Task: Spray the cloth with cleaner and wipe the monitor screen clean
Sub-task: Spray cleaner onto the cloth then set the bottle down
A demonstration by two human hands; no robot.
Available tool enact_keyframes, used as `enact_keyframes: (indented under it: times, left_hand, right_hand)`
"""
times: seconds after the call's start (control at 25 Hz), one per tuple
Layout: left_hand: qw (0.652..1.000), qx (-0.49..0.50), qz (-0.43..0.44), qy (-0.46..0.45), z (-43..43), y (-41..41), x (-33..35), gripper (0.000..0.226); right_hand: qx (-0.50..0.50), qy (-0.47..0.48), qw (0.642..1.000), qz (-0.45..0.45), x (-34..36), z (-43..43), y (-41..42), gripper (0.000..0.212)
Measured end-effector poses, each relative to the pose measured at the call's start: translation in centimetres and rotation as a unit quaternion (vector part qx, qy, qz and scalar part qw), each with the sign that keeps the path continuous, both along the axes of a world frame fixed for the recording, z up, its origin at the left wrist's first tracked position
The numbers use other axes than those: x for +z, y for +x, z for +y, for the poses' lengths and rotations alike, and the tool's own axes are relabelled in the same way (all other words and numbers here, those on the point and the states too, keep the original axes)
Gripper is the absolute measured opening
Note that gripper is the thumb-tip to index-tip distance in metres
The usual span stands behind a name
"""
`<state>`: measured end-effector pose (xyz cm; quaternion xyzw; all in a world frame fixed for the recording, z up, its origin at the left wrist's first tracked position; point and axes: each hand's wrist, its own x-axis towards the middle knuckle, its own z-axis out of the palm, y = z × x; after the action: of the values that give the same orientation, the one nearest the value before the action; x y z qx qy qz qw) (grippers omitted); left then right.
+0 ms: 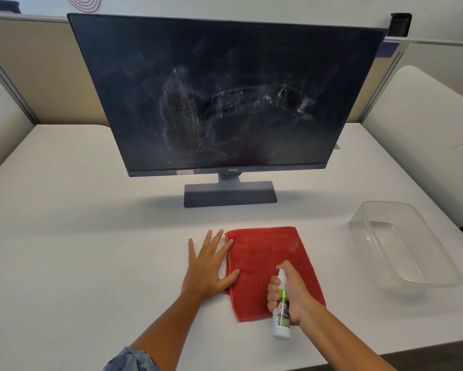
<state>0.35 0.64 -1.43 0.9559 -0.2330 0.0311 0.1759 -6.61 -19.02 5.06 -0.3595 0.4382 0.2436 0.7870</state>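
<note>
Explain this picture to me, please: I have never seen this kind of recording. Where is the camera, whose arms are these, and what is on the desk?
There is no machine here. A person wears one wide-angle camera on the head, so you look forward and down along their own two bare arms.

On the white desk stands a dark monitor, switched off, its screen covered in whitish smears and speckles. In front of it lies a red cloth, flat on the desk. To the right sits an empty clear plastic container.

The left hand is spread open and flat, with its thumb and one fingertip on the cloth's left edge. The right hand grips a small white spray bottle with a green label, held over the cloth's near part, nozzle at the top, with a finger over it.

The screen looks not yet wiped clean.
</note>
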Motion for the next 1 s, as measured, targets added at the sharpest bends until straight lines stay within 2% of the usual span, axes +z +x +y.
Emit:
enact_keyframes:
  times: [0.72, 1.0]
  left_hand:
    - [1.000, 0.000, 0.005, 0.005, -0.04, -0.09, 0.13, 0.074]
    - [1.000, -0.001, 0.007, 0.000, -0.04, -0.06, -0.07, 0.074]
  right_hand:
    - [0.005, -0.015, 1.000, -0.015, 0.28, -0.06, -0.37, 0.034]
    - [0.016, -0.004, 1.000, -0.023, 0.34, -0.08, -0.24, 0.040]
